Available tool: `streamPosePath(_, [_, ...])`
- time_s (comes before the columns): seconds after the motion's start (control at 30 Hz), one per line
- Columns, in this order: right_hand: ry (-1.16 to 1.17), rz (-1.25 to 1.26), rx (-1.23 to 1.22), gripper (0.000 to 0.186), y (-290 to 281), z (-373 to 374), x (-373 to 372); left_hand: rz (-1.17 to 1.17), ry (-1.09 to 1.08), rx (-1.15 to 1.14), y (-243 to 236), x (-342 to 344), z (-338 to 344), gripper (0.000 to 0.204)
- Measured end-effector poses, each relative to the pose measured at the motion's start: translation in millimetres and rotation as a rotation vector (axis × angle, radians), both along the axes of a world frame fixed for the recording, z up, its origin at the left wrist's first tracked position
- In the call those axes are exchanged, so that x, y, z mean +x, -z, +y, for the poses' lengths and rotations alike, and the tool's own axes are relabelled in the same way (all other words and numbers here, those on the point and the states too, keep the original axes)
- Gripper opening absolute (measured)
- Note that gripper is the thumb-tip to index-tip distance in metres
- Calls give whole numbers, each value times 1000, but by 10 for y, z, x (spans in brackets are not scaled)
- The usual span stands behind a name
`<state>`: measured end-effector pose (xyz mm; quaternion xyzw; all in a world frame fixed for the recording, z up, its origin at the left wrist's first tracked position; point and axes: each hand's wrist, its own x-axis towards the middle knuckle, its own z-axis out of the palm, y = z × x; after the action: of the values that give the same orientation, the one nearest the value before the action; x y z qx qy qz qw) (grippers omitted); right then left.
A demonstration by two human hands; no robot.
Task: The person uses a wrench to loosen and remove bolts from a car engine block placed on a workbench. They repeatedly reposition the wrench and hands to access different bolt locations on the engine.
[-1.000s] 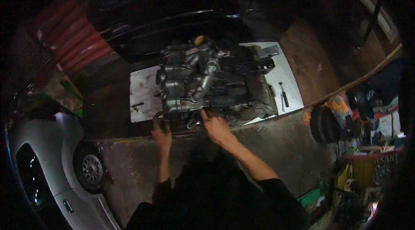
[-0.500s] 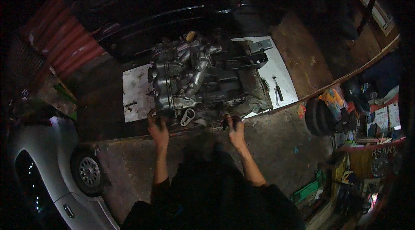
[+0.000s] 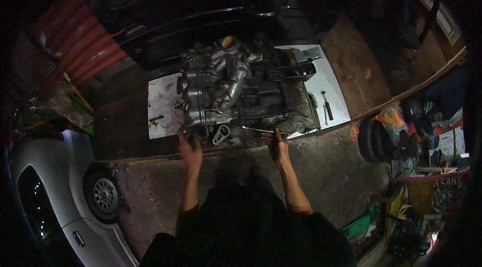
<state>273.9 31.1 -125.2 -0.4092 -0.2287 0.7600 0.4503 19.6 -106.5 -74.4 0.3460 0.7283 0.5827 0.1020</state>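
A metal car engine lies on a workbench in front of me, its silver pipe curving across the top. My right hand is closed around a slim silver wrench, which points left along the engine's near edge. At the engine's near left corner is my left hand, slightly blurred, fingers apart and nothing visible in them. Between the hands, a pale metal bracket with a round hole sits at the engine's near side. What the left fingertips touch is hard to make out.
White sheeting shows under the engine. A dark-handled tool and a brush lie on the right. The wooden bench extends right. A silver car stands left; tyres and clutter crowd the right.
The wrench now shows plainly in my right hand, lying across the engine's near edge. My left hand has drawn back slightly toward me. The whole view has shifted a little.
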Motion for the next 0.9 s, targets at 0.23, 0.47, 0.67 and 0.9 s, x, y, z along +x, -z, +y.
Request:
streamPosePath(0.23, [12,120,-82,40,119,52,-52,40,11,-58,-44,4,-30,45])
streamPosePath(0.47, [-1,120,-136,47,154,151,-48,75,35,-65,79,-41,-67,48])
streamPosePath(0.67, [9,160,-184,47,140,182,-62,-69,59,-103,2,-2,-84,49])
streamPosePath(0.9, [-29,209,-305,40,557,245,-30,-37,63,-93,7,-2,-87,49])
